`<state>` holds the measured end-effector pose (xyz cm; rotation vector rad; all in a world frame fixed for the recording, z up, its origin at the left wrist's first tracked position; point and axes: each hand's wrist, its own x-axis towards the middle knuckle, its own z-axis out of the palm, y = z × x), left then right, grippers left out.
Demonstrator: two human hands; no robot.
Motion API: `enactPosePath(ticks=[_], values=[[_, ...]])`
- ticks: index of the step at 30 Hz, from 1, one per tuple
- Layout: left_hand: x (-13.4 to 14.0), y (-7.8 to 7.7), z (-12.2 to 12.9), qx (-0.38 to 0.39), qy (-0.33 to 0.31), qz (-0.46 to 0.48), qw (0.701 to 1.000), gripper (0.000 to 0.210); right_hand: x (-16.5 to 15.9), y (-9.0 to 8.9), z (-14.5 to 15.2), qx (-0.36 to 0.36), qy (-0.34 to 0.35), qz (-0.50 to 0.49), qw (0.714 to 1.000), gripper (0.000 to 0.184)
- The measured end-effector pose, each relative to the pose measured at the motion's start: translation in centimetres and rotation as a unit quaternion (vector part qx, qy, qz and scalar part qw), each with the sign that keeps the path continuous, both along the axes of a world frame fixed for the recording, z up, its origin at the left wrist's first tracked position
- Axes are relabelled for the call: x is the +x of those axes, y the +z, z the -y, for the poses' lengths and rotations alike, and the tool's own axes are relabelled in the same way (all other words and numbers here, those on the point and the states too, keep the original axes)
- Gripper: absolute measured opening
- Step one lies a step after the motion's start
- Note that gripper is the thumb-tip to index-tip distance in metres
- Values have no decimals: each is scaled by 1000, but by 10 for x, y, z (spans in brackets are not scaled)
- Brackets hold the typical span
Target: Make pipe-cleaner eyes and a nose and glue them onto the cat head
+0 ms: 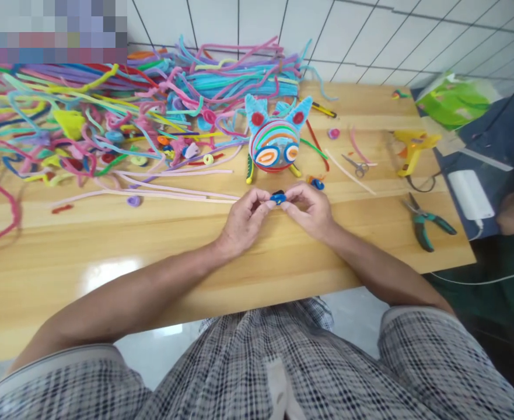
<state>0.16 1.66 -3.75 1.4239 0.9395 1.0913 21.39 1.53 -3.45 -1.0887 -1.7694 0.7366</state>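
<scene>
As fingers (298, 191) pinch blue piece (278, 199), pliers (420, 220), scissors (356, 167)

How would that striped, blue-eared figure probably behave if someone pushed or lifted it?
The figure is probably light, as it looks made of fuzzy stems. Its rounded shape might rock or roll if pushed. The projecting ears could bend if gripped.

1. My shirt (226, 361) is checked, dark lines crossing pale grey in small squares, the cloth falling in loose folds.
2. My left sleeve (90, 382) and right sleeve (440, 350) are short, in the same check.
3. Each ends in a plain greyish hem (414, 314).
4. A pale strip (275, 373) of cloth lies down my front.
5. My forearms (151, 286) and hands (244, 221) are bare.
</scene>
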Motion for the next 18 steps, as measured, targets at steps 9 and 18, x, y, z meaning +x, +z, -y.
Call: enactPosePath(ticks=[9,18], values=[[-1,-1,-2,-26,-20,46,998,40,-4,-2,0,86,-28,16,996,9],[-7,7,3,-21,-26,5,999,34,-4,7,12,108,-43,63,991,15]])
